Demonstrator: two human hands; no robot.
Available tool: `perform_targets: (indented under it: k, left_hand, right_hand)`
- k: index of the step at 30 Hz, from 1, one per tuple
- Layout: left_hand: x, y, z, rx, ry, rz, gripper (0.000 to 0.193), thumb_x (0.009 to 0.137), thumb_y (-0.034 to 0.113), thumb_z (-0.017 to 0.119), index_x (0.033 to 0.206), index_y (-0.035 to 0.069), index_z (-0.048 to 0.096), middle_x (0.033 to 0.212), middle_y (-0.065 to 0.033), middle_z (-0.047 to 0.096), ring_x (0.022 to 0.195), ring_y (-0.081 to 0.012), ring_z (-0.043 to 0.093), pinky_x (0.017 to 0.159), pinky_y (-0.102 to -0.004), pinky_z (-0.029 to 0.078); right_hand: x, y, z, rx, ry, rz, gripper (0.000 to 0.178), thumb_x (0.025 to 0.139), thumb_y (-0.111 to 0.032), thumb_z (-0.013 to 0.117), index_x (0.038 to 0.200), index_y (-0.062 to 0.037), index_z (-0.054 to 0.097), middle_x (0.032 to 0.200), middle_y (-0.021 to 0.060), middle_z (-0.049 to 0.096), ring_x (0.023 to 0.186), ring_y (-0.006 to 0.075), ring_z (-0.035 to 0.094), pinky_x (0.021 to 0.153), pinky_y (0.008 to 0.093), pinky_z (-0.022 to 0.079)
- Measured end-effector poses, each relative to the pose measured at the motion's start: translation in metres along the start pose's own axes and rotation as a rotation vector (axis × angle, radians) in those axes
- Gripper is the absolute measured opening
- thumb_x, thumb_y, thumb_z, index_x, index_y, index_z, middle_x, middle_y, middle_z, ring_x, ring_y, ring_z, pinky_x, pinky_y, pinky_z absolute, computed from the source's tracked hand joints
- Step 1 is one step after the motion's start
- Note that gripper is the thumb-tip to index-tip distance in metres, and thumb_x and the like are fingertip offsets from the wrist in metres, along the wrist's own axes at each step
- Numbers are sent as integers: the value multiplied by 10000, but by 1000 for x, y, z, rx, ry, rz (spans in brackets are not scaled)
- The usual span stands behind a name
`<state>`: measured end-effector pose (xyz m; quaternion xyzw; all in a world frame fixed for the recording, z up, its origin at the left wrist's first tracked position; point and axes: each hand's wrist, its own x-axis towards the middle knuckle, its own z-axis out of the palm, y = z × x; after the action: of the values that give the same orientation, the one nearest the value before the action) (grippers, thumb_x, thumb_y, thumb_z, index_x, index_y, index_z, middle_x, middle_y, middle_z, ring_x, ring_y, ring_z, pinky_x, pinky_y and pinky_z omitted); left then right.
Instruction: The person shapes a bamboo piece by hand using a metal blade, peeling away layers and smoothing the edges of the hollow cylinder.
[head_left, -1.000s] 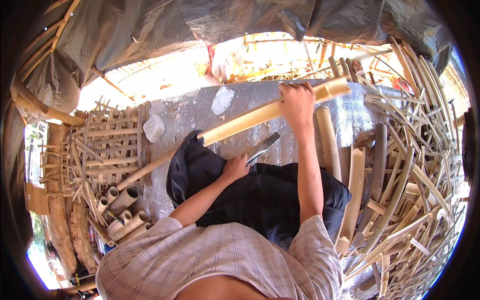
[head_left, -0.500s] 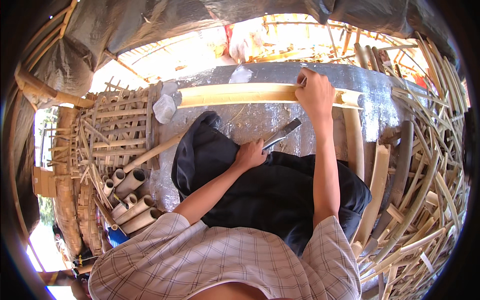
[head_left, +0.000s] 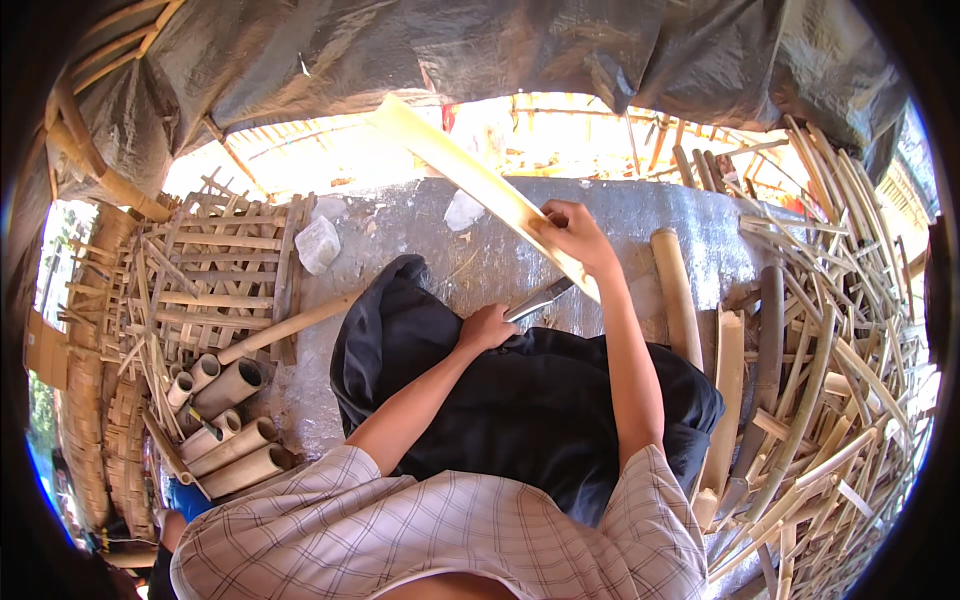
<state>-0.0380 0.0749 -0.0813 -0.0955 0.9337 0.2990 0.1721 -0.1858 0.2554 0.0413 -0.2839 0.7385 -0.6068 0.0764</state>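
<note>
The right grip [head_left: 578, 238] pinches a split bamboo length [head_left: 482, 184]. Left of it, the left grip [head_left: 487, 328] clasps a blade [head_left: 540, 299].

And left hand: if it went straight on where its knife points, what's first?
The bamboo in the right hand, crossing at the tip of the knife in the picture. Depth is unclear; the knife might pass underneath.
</note>
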Motion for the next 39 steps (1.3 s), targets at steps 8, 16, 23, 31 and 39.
perform_targets:
  k: [8, 16, 23, 31, 39]
  left_hand:
    - [11, -21, 3, -230, 50, 75, 440, 757, 361, 763, 1062, 44, 758, 892, -172, 750, 831, -315, 730, 763, -430, 531]
    - [31, -47, 10, -737, 157, -11, 267, 815, 233, 721, 841, -28, 667, 620, -87, 628, 501, -187, 618, 498, -357, 471]
    - [46, -49, 21, -744, 206, -85, 194, 829, 153, 717, 768, -1, 616, 577, -55, 570, 435, -154, 541, 435, -330, 410]
    - [48, -57, 20, -609, 141, -48, 296, 800, 246, 748, 842, -42, 688, 587, -103, 639, 477, -204, 634, 498, -380, 489]
    - [43, -48, 14, -527, 167, -91, 288, 812, 241, 731, 803, -44, 701, 593, -121, 658, 507, -230, 656, 532, -394, 496]
  right_hand:
    - [-10, 12, 28, 125, 103, 82, 228, 941, -127, 735, 1045, 76, 714, 733, 89, 701, 635, 102, 577, 563, 331, 444]
    - [-14, 0, 40, 182, 196, 135, 316, 905, -252, 848, 956, 47, 758, 667, -5, 610, 593, 63, 462, 507, 305, 366]
    - [-9, 11, 30, 302, 398, 190, 371, 893, -286, 865, 960, 61, 754, 715, 6, 655, 595, 76, 509, 524, 289, 409]
    - [-4, 22, 25, 584, 325, 210, 218, 990, -204, 741, 977, 13, 741, 798, 35, 699, 655, 116, 619, 578, 291, 485]
    - [-13, 23, 9, 775, 30, 25, 98, 1009, -65, 613, 977, -38, 702, 912, 55, 708, 869, 182, 689, 759, 332, 564]
